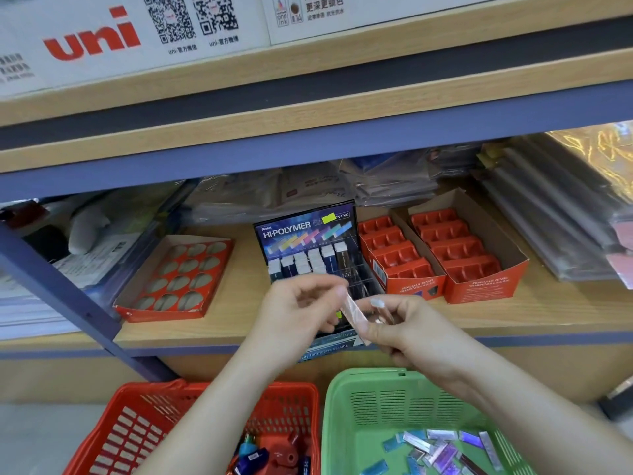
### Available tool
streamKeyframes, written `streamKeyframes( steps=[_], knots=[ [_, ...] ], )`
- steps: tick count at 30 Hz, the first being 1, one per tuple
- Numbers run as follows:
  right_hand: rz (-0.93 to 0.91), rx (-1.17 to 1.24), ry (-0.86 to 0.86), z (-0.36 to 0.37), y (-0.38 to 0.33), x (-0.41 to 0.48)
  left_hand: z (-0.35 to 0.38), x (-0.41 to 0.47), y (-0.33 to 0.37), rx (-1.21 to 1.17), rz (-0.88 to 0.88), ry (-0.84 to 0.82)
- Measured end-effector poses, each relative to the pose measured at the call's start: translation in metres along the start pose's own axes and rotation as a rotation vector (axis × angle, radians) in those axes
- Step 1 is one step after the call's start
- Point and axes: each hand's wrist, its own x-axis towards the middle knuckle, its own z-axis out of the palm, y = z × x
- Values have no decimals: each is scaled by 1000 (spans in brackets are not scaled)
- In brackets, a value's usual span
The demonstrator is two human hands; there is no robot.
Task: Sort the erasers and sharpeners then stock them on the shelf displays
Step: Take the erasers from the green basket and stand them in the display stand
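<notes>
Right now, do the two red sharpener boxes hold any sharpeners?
No, every compartment visible in the left sharpener box and right sharpener box is empty.

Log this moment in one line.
left hand, right hand: pinch pink eraser | before Hi-Polymer display | green basket: erasers | red basket: sharpeners
</notes>
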Motion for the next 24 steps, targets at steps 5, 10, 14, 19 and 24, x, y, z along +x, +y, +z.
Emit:
streamKeyframes(
  steps=[5,10,14,19,24],
  knots=[
    [94,152,93,-2,0,0,-1,-5,-2,-85,-84,87],
    [149,598,124,-22,-9,-1,-13,27,11,51,20,277],
    [112,583,126,-25,-15,-6,-10,65,17,297,116,288],
    [118,429,193,-30,-19,-10,3,97,6,588,150,194],
    [107,383,238,-34,-18,-8,10,111,-3,843,236,121]
  ],
)
